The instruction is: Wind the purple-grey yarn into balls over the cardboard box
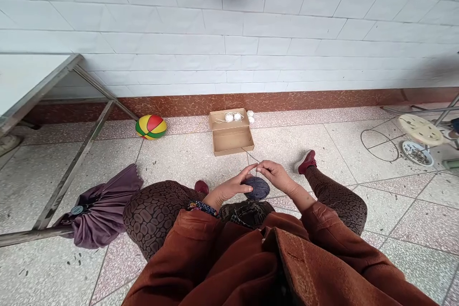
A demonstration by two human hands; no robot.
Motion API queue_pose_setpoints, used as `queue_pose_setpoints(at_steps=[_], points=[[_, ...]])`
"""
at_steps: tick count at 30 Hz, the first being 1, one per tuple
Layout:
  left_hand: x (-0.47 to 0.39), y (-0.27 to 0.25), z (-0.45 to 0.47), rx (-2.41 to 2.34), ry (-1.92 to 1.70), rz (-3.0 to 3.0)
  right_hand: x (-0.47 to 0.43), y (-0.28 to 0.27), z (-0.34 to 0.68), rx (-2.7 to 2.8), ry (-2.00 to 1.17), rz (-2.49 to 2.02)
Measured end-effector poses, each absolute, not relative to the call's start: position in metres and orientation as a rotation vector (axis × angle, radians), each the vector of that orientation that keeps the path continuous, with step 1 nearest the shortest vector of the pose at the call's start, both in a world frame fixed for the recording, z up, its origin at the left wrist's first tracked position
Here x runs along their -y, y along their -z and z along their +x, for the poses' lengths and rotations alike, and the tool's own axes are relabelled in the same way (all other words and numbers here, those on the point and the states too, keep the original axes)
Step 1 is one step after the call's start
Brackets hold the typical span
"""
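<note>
Box [232, 140] beyond yarn [259, 189]; ball [151, 127] L, stool [419, 129] far R.

An indoor place, with white tiled wall [161, 21] and speckled floor [186, 158].

Plump, oval, dark blue-grey, the wound yarn ball [258, 188] showed nearside of the cardboard box [232, 140], slightly right, and out ran a thin dark strand [251, 155], up to the box's near edge!
</note>
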State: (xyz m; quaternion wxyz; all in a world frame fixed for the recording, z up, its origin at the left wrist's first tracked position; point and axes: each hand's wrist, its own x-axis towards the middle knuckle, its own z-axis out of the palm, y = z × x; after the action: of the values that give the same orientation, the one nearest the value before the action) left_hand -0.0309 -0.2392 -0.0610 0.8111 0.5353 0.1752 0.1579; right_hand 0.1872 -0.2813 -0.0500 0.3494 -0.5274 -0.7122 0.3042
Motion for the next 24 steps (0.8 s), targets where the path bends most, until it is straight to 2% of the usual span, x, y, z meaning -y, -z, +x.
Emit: queue_pose_setpoints(at_steps=[7,12,19,24], points=[[0.239,0.056,-0.029,-0.422,-0.640,0.702,0.294,0.086,0.172,1.894,-0.838,-1.438],[0.232,0.063,-0.027,-0.605,-0.736,0.708,0.300,0.071,0.164,2.086,-0.718,-1.320],[0.228,0.070,-0.028,-0.837,-0.623,1.072,0.297,0.027,0.167,2.130,-0.607,-1.204],[0.234,0.067,-0.030,-0.594,-0.457,1.211,0.279,0.029,0.180,2.084,-0.580,-1.272]])
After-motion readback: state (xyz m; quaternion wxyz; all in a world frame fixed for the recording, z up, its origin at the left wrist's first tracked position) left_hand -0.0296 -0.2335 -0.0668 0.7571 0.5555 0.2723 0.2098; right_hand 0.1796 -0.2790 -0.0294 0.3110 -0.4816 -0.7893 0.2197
